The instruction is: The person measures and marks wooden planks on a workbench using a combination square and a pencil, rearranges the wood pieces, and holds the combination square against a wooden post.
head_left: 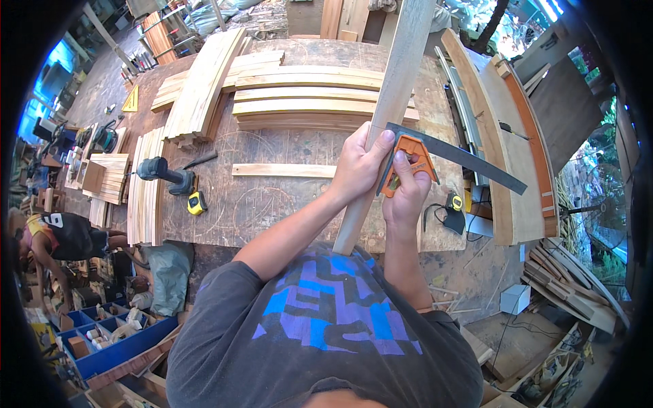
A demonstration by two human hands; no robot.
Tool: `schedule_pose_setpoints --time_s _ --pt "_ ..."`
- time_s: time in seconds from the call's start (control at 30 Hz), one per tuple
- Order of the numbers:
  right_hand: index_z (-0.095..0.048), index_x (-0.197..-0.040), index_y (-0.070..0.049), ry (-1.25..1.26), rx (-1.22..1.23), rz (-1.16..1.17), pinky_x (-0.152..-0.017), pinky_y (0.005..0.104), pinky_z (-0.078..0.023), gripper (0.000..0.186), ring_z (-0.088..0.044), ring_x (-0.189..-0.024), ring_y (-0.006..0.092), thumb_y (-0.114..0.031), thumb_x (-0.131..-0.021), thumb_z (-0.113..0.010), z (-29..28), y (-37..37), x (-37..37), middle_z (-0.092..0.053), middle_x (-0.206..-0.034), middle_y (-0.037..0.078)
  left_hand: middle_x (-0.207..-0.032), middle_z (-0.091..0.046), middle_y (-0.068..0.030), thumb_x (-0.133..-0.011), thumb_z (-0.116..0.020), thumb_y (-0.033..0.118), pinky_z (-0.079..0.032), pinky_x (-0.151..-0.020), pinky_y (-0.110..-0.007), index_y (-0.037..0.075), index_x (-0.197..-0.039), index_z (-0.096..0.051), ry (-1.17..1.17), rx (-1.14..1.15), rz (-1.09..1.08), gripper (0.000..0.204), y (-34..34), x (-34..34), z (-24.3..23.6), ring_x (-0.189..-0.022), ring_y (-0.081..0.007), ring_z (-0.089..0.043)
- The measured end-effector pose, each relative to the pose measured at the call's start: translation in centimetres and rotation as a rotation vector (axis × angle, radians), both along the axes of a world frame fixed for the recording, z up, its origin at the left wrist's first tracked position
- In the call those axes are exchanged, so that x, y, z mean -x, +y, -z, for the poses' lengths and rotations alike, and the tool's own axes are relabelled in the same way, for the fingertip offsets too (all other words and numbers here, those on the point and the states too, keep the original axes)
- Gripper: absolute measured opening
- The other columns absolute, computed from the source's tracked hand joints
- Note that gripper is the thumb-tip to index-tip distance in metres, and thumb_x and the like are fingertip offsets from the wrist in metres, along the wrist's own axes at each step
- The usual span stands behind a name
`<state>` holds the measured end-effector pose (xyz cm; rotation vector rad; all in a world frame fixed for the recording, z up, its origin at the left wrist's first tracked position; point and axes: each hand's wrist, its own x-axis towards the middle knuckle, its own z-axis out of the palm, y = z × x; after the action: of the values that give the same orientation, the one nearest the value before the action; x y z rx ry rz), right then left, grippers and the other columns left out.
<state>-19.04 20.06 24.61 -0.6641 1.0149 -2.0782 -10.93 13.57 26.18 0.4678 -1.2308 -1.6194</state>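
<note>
A long wooden board [401,61] slants from my chest up past the far edge of the workbench [292,211]. My left hand [360,163] is closed around it near the middle, thumb on top. Just right of that, my right hand [409,189] grips the orange handle of a carpenter's square [469,158], its thumb pressed on the handle. The square's dark blade sticks out to the right, and its corner lies against the board beside my left thumb. Behind my left wrist, a thin wooden strip [282,170] rests on the bench.
Stacked boards [306,102] cover the bench's far side; more strips [144,190] lie at its left. A cordless drill [163,171] and a yellow tape measure [197,202] sit nearby. Another tape measure [454,202] is at right. Far left, a person [61,238] bends over.
</note>
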Motion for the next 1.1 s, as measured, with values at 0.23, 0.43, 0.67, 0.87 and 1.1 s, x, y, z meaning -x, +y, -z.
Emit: schedule_pose_setpoints --time_s 0.23,0.43,0.67,0.87,1.1 --pt "-0.062 -0.123 0.002 -0.065 0.033 -0.019 -0.091 0.0298 -0.055 0.025 -0.069 -0.102 0.0158 -0.005 -0.099 -0.063 0.2 0.0 -0.1 -0.07 -0.115 0.01 -0.094 -0.068 -0.0042 -0.106 -0.061 0.032 -0.051 -0.077 -0.027 0.0 -0.108 -0.064 -0.048 0.039 -0.039 0.032 -0.3 -0.2 0.6 -0.087 -0.0077 -0.059" --pt "-0.064 -0.121 0.001 -0.063 0.024 0.038 -0.09 0.0282 -0.056 0.024 -0.069 -0.101 0.0146 -0.015 -0.103 -0.063 1.3 -0.2 0.0 -0.071 -0.113 0.009 -0.093 -0.068 -0.0043 -0.106 -0.06 0.032 -0.051 -0.076 -0.027 0.0 -0.108 -0.064 -0.039 0.028 -0.046 0.033 -0.4 -0.2 0.8 -0.086 -0.0078 -0.059" --pt "-0.065 -0.12 0.001 -0.108 0.004 0.053 -0.088 0.0271 -0.055 0.024 -0.069 -0.099 0.0137 -0.017 -0.105 -0.061 0.8 -0.2 -0.4 -0.071 -0.112 0.009 -0.091 -0.068 -0.0047 -0.106 -0.06 0.033 -0.051 -0.075 -0.028 0.0 -0.107 -0.064 -0.048 0.03 -0.049 0.033 -0.6 -0.2 1.3 -0.085 -0.008 -0.06" --pt "-0.065 -0.121 0.001 -0.014 0.025 0.052 -0.087 0.0273 -0.055 0.025 -0.069 -0.098 0.0135 -0.019 -0.106 -0.06 1.0 -0.2 -0.4 -0.071 -0.111 0.009 -0.091 -0.068 -0.0047 -0.106 -0.06 0.033 -0.051 -0.074 -0.027 0.0 -0.107 -0.064 -0.049 0.041 -0.043 0.033 -0.3 -0.3 0.6 -0.084 -0.0081 -0.06" --pt "-0.065 -0.119 0.0 0.011 0.018 0.069 -0.085 0.0264 -0.055 0.025 -0.069 -0.095 0.0127 -0.021 -0.106 -0.061 0.7 -0.2 -0.6 -0.071 -0.11 0.008 -0.091 -0.068 -0.0045 -0.106 -0.06 0.033 -0.051 -0.074 -0.027 0.001 -0.107 -0.064 -0.045 0.055 -0.047 0.033 -0.3 -0.5 0.6 -0.083 -0.008 -0.06"
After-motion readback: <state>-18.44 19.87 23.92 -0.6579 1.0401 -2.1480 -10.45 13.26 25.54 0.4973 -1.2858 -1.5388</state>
